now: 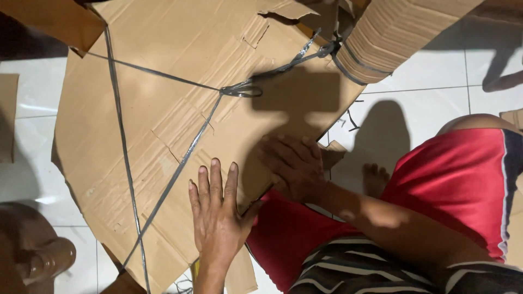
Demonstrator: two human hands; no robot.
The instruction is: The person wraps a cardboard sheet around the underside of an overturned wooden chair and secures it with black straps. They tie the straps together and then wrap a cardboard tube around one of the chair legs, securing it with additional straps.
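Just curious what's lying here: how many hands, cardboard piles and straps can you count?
Hands: 2, left hand and right hand, both flat on the big cardboard sheet
Cardboard: 2, that sheet and a tied bundle
Grey straps: several crossing, count unclear
Total: 4 plus straps

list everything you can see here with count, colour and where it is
cardboard sheet: one, brown, creased, flat on the floor, centre-left
strapping: several grey strands, crossing the sheet, knotted near its middle
cardboard stack: one, brown, strapped, top right
cardboard pieces: a few, brown, top left and left edge
floor: white tiles
brown rounded object: one, bottom left, unclear
shorts: red
striped shirt: dark and white, bottom
foot: one, bare, on tiles
left hand: flat on sheet
right hand: pressing the sheet's edge
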